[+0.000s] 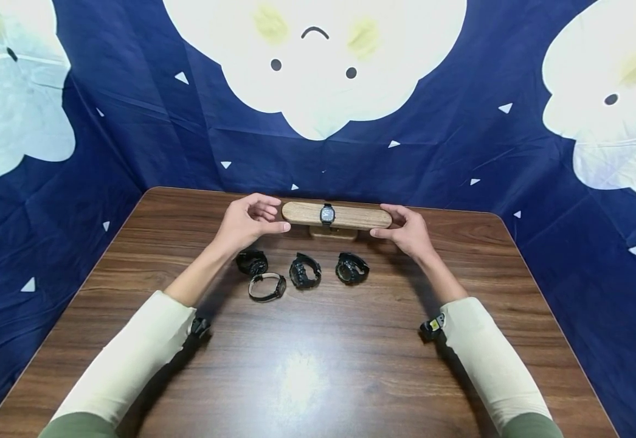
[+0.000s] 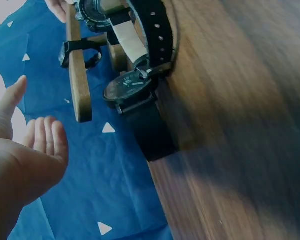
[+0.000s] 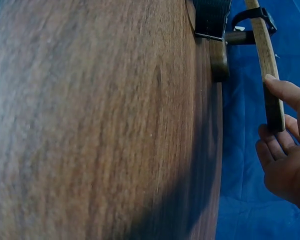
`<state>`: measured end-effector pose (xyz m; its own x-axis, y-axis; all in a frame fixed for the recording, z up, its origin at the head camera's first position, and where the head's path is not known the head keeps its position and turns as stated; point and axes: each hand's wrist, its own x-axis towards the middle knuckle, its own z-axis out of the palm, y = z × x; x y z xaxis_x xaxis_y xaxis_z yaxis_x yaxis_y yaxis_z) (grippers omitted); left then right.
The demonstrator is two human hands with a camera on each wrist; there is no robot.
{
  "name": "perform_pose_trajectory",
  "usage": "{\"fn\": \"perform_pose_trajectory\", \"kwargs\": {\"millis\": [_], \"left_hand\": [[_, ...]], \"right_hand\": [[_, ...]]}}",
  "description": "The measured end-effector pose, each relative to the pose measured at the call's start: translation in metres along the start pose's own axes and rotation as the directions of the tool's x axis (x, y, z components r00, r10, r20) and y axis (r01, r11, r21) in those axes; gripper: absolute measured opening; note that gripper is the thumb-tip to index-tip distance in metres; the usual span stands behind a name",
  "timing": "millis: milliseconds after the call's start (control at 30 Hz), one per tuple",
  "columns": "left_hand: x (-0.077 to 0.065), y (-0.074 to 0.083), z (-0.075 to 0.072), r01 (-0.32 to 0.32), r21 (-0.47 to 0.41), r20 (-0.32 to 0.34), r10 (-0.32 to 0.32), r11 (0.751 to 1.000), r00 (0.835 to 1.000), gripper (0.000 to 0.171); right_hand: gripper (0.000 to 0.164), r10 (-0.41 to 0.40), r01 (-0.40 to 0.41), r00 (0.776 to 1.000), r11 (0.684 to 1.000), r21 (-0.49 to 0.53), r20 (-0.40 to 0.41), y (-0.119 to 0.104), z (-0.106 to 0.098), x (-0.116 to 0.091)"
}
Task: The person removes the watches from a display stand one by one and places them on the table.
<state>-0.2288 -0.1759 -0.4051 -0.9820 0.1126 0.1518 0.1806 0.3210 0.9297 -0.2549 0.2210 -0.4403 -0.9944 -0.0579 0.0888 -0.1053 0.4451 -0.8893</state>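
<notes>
A wooden watch stand point(image 1: 301, 213) with a rounded crossbar stands near the table's far edge, a square-faced black watch point(image 1: 327, 214) strapped round its middle. My right hand point(image 1: 410, 234) pinches the crossbar's right end; the right wrist view shows the thumb on one face and the fingers round the other side. Just off the left end is my left hand point(image 1: 244, 222), thumb and fingers spread apart, holding nothing. In the left wrist view a gap shows between this hand point(image 2: 30, 160) and the bar point(image 2: 80, 95).
In front of the stand lie several watches: a black one point(image 1: 252, 263) at the left, a thin-strapped one point(image 1: 277, 288) below it, and two chunky black ones point(image 1: 298, 274) point(image 1: 345, 271) further right. A blue cloth point(image 1: 148, 134) with clouds hangs behind the wooden table point(image 1: 383, 353).
</notes>
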Motion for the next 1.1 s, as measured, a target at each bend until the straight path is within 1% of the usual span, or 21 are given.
{"fn": "perform_pose_trajectory", "kwargs": {"millis": [133,267,567,800,933,1100], "left_hand": [[0.006,0.002,0.009,-0.011,-0.025,-0.031,0.01,1.0,0.999,0.061],[0.009,0.003,0.018,-0.016,-0.035,-0.056,0.014,0.999,0.998,0.064],[0.015,0.003,0.041,-0.004,0.064,-0.068,0.009,0.998,0.998,0.064],[0.02,0.004,0.052,-0.042,0.154,-0.044,0.049,0.987,0.998,0.061],[0.02,0.006,0.059,-0.051,0.172,-0.031,0.057,0.984,0.998,0.061],[0.022,0.004,0.067,-0.065,0.204,-0.026,0.071,0.977,0.997,0.06]], "right_hand": [[0.077,0.012,-0.012,1.0,1.0,0.01,-0.004,0.002,0.0,0.0],[0.077,0.023,-0.023,1.0,1.0,0.003,-0.008,0.003,0.0,0.0],[0.075,0.018,-0.017,1.0,1.0,0.023,-0.017,0.003,0.0,0.0],[0.075,0.013,-0.012,1.0,1.0,0.024,-0.024,0.004,0.002,0.0],[0.075,0.013,-0.012,1.0,1.0,0.024,-0.026,0.004,0.003,0.0],[0.075,0.015,-0.014,0.999,1.0,0.025,-0.028,0.004,0.004,0.0]]}}
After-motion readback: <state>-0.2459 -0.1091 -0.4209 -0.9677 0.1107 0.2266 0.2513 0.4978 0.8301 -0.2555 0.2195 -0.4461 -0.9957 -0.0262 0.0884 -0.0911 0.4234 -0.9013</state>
